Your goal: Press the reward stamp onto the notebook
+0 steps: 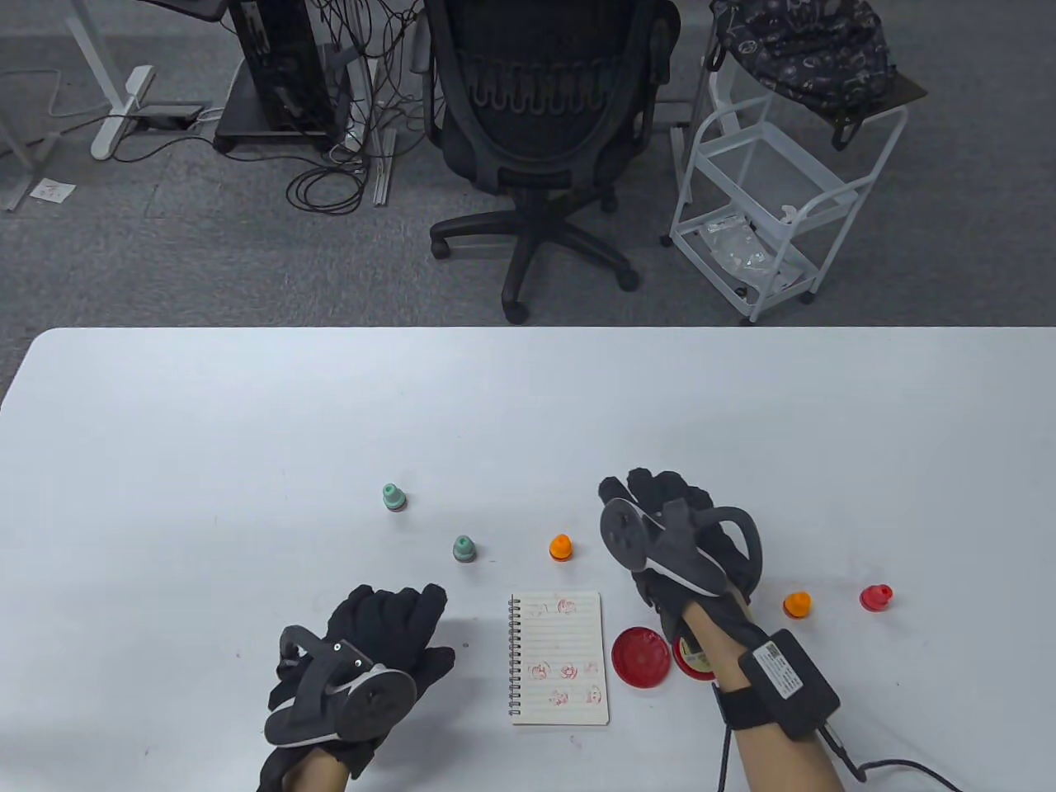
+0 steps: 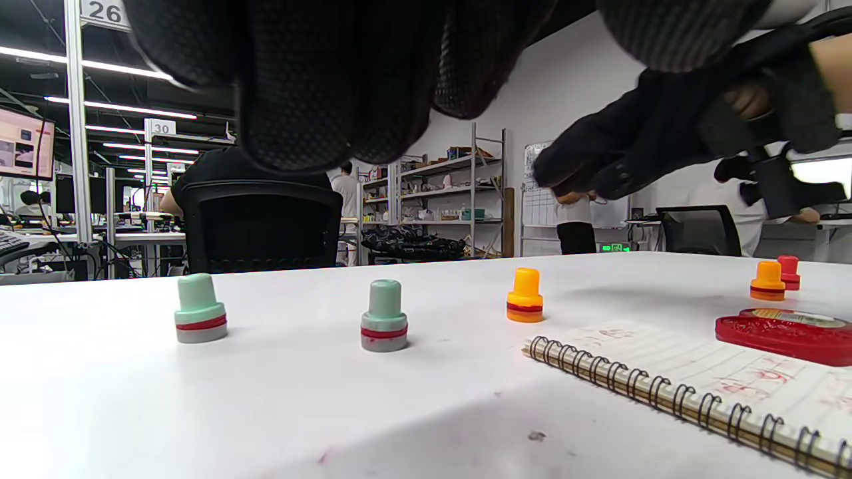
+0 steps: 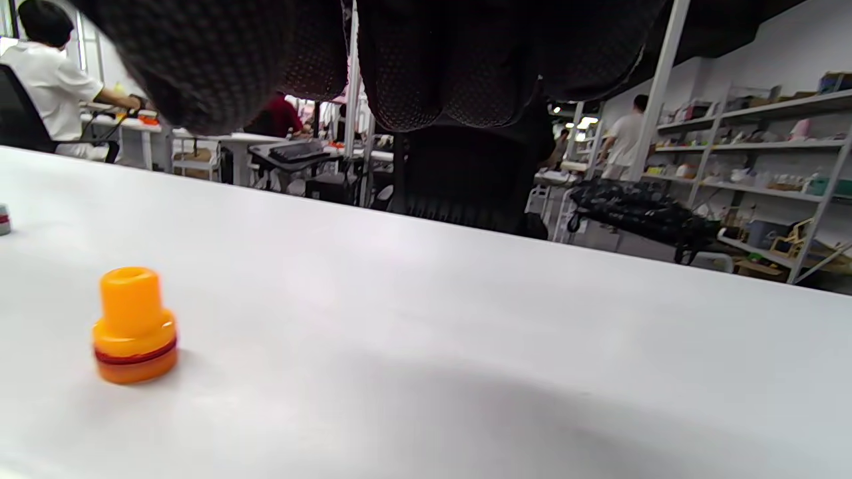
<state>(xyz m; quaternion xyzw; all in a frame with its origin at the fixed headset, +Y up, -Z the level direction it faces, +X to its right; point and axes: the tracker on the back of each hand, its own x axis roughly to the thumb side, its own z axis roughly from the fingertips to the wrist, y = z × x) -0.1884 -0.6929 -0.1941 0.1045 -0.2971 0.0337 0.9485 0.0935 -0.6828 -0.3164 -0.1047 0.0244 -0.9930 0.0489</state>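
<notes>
The spiral notebook (image 1: 559,657) lies open near the table's front, with red stamp marks on its lined page. My left hand (image 1: 408,602) rests flat on the table just left of it and holds nothing. My right hand (image 1: 652,488) hovers past the notebook's far right corner, fingers loosely curled and holding nothing. An orange stamp (image 1: 560,547) stands just left of that hand, also seen as the orange stamp (image 3: 135,326) in the right wrist view. Two green stamps (image 1: 464,549) (image 1: 393,497) stand further left. In the left wrist view the notebook (image 2: 699,372) lies at the lower right.
A red ink pad lid (image 1: 642,657) lies right of the notebook, and the ink pad (image 1: 691,657) beside it is partly hidden under my right wrist. Another orange stamp (image 1: 796,605) and a red stamp (image 1: 875,597) stand to the right. An office chair (image 1: 544,124) stands beyond the table's far edge.
</notes>
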